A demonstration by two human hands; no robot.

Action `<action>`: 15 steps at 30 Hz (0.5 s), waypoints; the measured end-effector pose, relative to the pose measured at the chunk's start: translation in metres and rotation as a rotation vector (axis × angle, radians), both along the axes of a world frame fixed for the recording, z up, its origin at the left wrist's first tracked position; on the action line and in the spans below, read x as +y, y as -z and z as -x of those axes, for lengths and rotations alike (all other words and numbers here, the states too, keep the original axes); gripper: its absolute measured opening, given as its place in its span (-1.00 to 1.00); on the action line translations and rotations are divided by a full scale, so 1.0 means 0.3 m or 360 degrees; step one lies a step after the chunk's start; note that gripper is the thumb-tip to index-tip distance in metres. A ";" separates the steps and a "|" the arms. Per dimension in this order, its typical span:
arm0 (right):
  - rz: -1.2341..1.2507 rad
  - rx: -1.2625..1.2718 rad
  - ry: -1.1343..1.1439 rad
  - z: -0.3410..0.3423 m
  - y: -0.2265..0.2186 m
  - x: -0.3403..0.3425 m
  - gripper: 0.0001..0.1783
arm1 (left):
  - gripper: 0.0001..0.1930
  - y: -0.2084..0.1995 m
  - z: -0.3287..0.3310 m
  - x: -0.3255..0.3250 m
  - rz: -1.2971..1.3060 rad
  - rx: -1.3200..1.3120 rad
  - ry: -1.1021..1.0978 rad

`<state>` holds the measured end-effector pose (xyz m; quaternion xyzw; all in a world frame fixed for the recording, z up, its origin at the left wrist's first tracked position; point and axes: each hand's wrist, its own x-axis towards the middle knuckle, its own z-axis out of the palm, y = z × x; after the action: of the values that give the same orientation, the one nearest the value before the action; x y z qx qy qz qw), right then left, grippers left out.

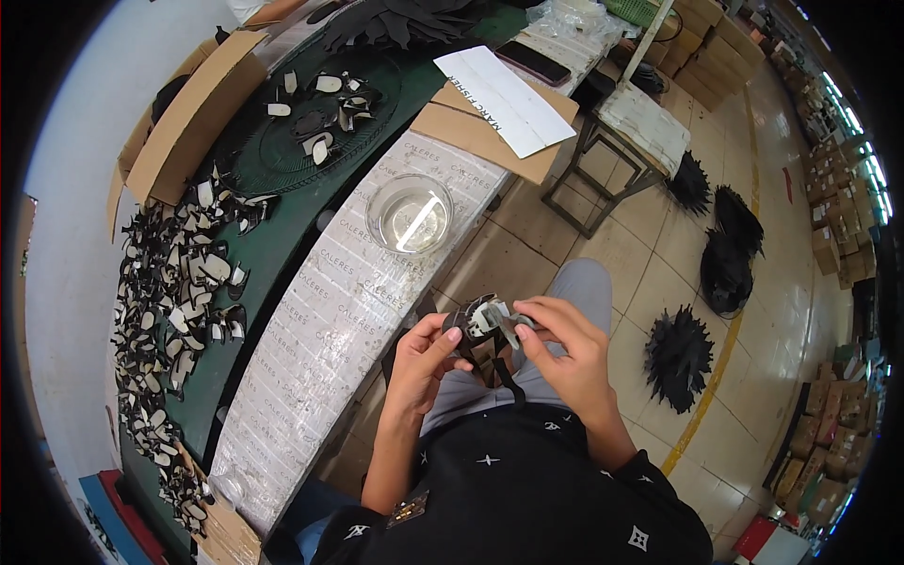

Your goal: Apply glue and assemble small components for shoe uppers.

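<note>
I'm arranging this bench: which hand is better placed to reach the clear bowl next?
Left, probably: the left hand lies closer to the clear bowl; the right hand is farther away. Both hold the strapped piece, though.

We've got a phone (pixel 534 63) beside a white card (pixel 513 105), card on cardbd. (pixel 447 118), stool (pixel 648 124) w/ pale top nearby, clear plastic (pixel 567 19) by green basket (pixel 636 10), brown boxes (pixel 720 61) stacked beyond, yellow line (pixel 671 460) on tiled flr. (pixel 650 259) to our R.
</note>
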<state>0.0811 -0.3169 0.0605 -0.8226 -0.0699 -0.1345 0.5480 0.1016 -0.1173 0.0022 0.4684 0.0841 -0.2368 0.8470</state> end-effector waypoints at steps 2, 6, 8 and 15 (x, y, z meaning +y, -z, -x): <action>0.0013 -0.0043 -0.0037 0.002 -0.002 0.005 -0.71 | -0.80 -0.007 0.001 -0.001 -0.0033 -0.0014 0.0011; 0.0071 -0.0082 -0.0117 0.001 0.006 0.012 -0.70 | -0.80 -0.010 0.001 -0.005 -0.0018 -0.0031 0.0020; 0.0078 -0.0092 -0.0132 0.000 0.012 0.016 -0.70 | -0.80 -0.012 0.005 -0.005 -0.0025 -0.0030 0.0024; 0.0227 -0.0209 -0.0051 -0.010 0.024 0.021 -0.70 | -0.82 -0.011 0.008 -0.004 -0.0058 -0.0040 0.0039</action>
<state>0.0841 -0.3107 0.0532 -0.8477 -0.1282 -0.1742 0.4843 0.0993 -0.1186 0.0053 0.4876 0.0719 -0.2396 0.8365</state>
